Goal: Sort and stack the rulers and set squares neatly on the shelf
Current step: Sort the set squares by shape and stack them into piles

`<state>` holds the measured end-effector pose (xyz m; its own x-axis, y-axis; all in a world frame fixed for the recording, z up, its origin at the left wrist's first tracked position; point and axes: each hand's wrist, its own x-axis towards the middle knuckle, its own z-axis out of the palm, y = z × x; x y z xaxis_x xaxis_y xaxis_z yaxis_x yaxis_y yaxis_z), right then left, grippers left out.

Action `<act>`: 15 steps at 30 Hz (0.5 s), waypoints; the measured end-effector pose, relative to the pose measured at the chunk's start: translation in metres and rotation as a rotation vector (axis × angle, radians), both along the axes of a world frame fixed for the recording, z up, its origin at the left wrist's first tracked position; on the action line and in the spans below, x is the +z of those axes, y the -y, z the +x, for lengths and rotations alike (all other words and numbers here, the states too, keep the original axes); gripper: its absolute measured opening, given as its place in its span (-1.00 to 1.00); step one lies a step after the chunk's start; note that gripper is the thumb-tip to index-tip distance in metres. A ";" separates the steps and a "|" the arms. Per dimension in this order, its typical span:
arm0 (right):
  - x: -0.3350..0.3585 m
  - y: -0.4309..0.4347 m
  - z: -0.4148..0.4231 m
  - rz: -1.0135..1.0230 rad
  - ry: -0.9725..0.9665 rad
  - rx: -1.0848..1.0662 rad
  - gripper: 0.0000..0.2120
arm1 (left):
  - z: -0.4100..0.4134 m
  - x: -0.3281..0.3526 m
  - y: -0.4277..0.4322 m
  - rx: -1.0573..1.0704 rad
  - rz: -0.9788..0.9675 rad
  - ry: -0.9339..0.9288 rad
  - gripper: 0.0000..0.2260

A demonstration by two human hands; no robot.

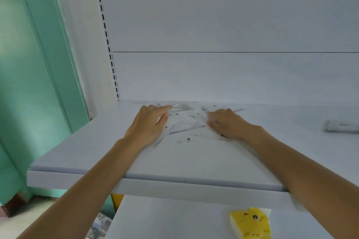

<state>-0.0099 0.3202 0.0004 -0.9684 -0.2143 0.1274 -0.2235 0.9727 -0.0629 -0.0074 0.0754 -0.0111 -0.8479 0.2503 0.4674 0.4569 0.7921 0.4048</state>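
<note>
Left hand [149, 124] is being laid flat, fingers straight, on a clear ruler [160, 139] running 7 to 1 o'clock. Right hand [225, 125] is being set on the pile of rulers and set squares [189, 120] with fingers bent; a pinch cannot be told. The pile is lying crisscrossed at 12 o'clock on the shelf [174, 163], nothing being stacked yet. The marked ruler [186, 130] is pointing 8 to 2.

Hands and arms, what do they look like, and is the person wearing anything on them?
Left arm and right arm are bare, with no sleeves in view. Left hand and right hand carry no gloves, rings, watch or bracelet that shows.
</note>
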 end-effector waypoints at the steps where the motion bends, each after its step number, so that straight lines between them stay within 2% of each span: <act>1: 0.000 0.000 0.001 0.039 -0.016 0.012 -0.76 | 0.000 0.000 0.000 0.006 0.006 0.003 -0.68; 5: 0.000 0.004 0.003 0.147 -0.241 0.086 -0.72 | -0.001 0.000 0.003 0.073 0.024 -0.001 -0.72; 11: -0.001 0.008 0.002 -0.182 -0.308 0.119 -0.80 | -0.001 -0.001 0.004 0.052 0.096 0.020 -0.86; 13: 0.002 0.009 0.003 -0.375 -0.229 0.164 -0.57 | -0.001 0.001 0.002 0.043 0.102 -0.019 -0.88; 15: 0.006 0.010 0.003 -0.526 -0.238 0.179 -0.38 | -0.001 0.004 -0.003 0.029 0.067 -0.052 -0.85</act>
<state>-0.0071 0.3101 0.0062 -0.8551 -0.2210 0.4690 -0.4479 0.7704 -0.4537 -0.0084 0.0781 -0.0073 -0.8284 0.1921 0.5262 0.4558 0.7772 0.4339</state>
